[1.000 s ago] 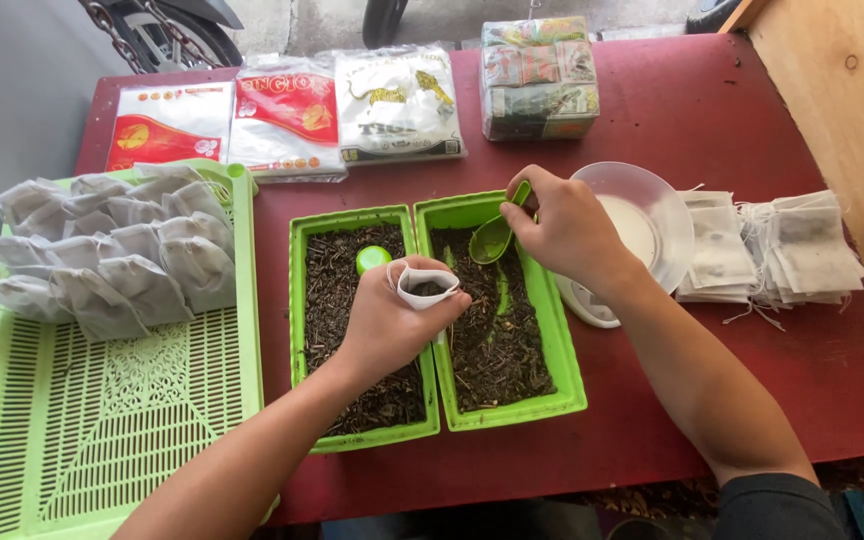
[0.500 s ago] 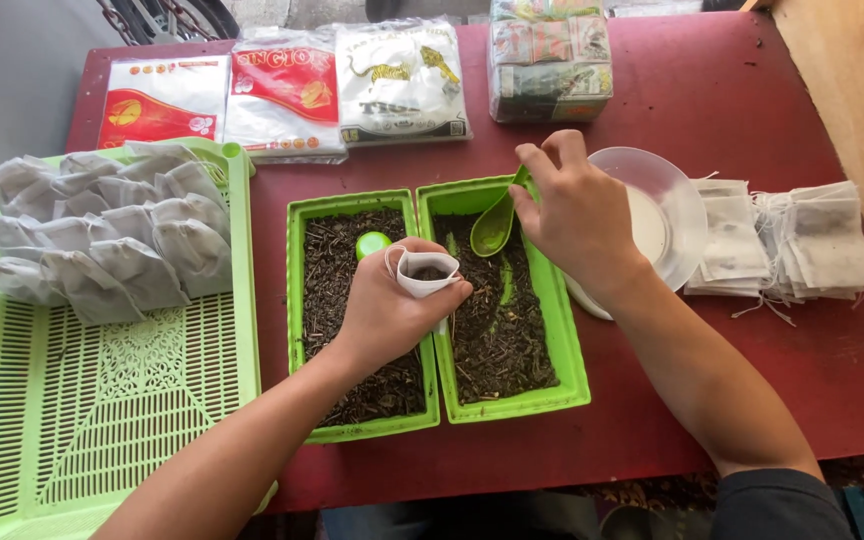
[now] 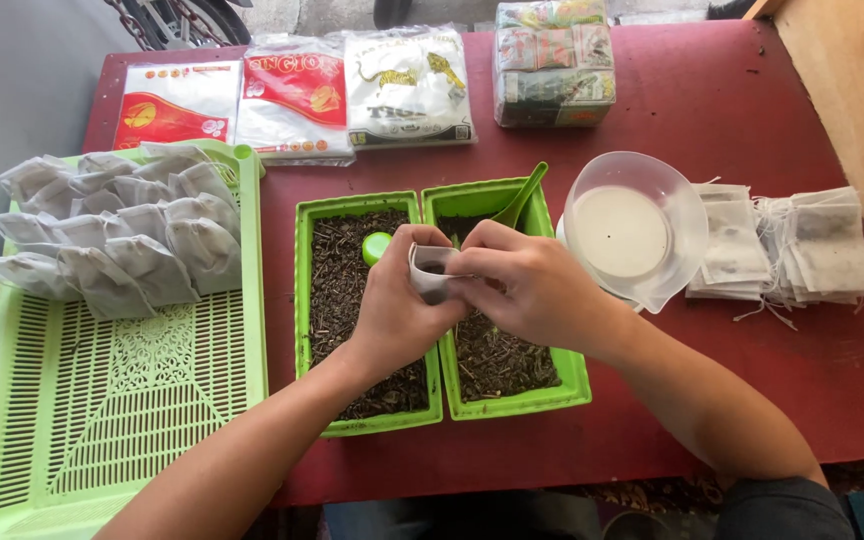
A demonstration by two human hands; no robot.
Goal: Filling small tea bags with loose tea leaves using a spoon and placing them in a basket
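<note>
Fingers of both hands pinch one small white filter bag point(image 3: 430, 272): the left hand point(image 3: 399, 305) wraps it from the side while the right hand point(image 3: 522, 285) presses its thumb and fingertips on the open rim. The bag hangs over the seam between the two green trays. Half a second ago the right hand was holding the green spoon point(image 3: 520, 196) above the right tray; now it has let go, and the spoon leans against that tray's far rim, its handle pointing up toward the packets. The left hand has barely shifted.

A second green scoop point(image 3: 377, 246) lies in the left tray point(image 3: 304, 300), partly hidden by the left thumb. Both the left tray and the right tray point(image 3: 572, 375) hold dark loose tea leaves. Right of them a clear plastic bowl point(image 3: 687, 215) sits tilted, and beside it a stack of empty bags point(image 3: 812, 245) with strings. On the left, the slatted green basket point(image 3: 102, 400) carries a heap of filled bags point(image 3: 117, 240) at its far end. Printed packets point(image 3: 297, 95) line the table's point(image 3: 712, 110) back edge.
</note>
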